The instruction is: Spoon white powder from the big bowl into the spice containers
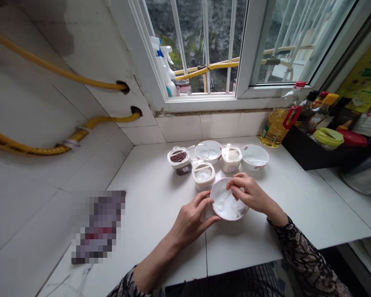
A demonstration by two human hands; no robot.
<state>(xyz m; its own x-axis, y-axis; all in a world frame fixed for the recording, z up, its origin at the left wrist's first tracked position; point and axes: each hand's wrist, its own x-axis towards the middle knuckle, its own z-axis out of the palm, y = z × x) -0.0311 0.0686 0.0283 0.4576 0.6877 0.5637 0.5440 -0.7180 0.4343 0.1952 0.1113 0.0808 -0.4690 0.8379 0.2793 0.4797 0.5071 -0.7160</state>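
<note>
My left hand (193,216) grips the left rim of a white bowl (214,206) with a pinkish edge, thumb low and fingers at the upper side. White powdery or granular stuff (230,209) fills its bottom. Over the bowl's right side, my right hand (249,192) is closed in a pinch; what it holds, if anything, I cannot make out. Just behind the bowl stands an opened small container (204,175) of white stuff. Farther back are a container of dark red beans or grains (178,159), another with pale contents (231,159), and two white bowls (208,150), (255,156).
A bottle of yellow oil (275,128) stands at the back right, beside a black box (307,152) of sauce bottles and lidded jars. A blurred-out object (100,227) lies on the left of the white counter (154,210). Yellow hoses (105,119) run along the left wall.
</note>
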